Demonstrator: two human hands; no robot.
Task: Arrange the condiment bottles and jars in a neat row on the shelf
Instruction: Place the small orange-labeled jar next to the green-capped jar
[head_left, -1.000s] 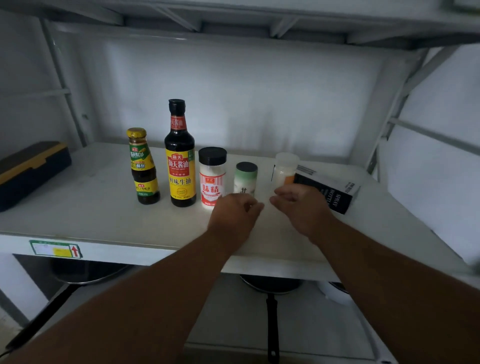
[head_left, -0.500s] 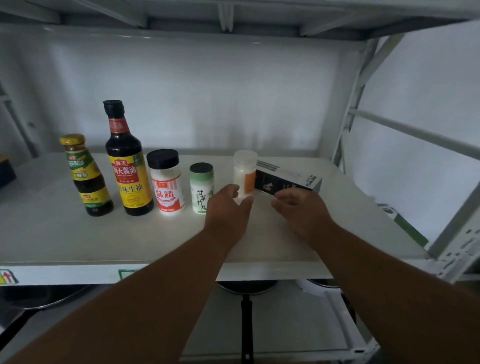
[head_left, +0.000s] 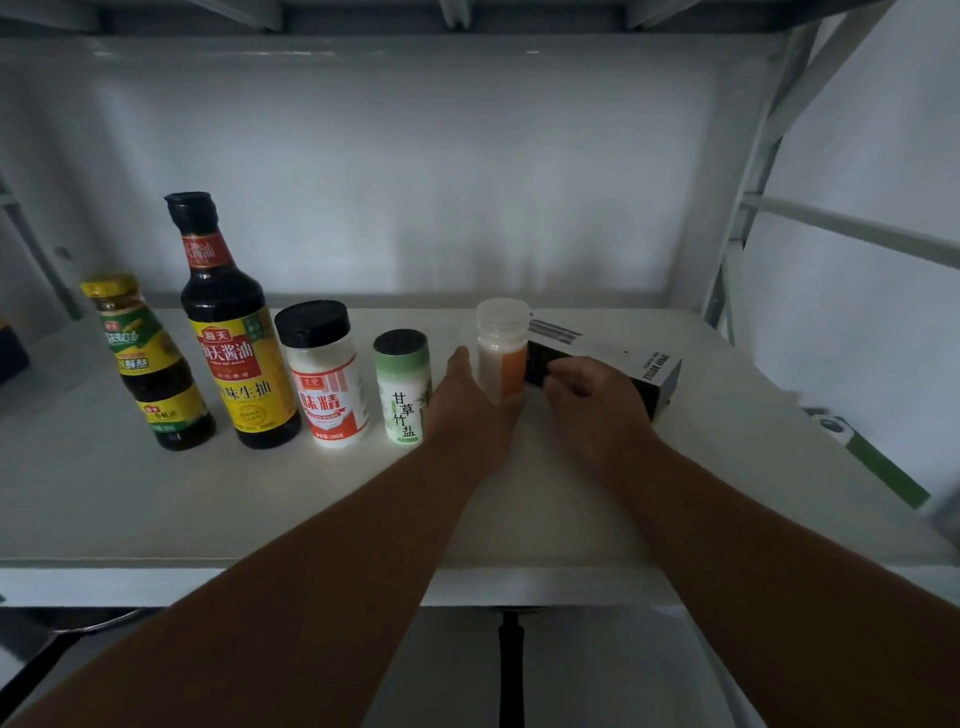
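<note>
Head view: five bottles and jars are seen standing in a row along the middle of the shelf (head_left: 156, 499). From the left end there are a small yellow-capped bottle (head_left: 148, 364), a tall soy sauce bottle (head_left: 231, 332), a black-lidded jar (head_left: 327, 374), a green-labelled shaker (head_left: 405, 387) and a small clear jar (head_left: 501, 348). A black box (head_left: 608, 364) is lying just behind the clear jar, toward the right edge.

The clear jar could be knocked over, because it is small and light and is squeezed between the box and the hand. The shaker could be bumped too, since the wrist is very close to it.

The left hand (head_left: 467, 410) is held against the left side of the clear jar, with the thumb up beside it; how far the fingers are curled round it cannot be told. The right hand (head_left: 592, 400) is loosely curled, and the near end of the box is touched by its fingers (head_left: 563, 371).
</note>
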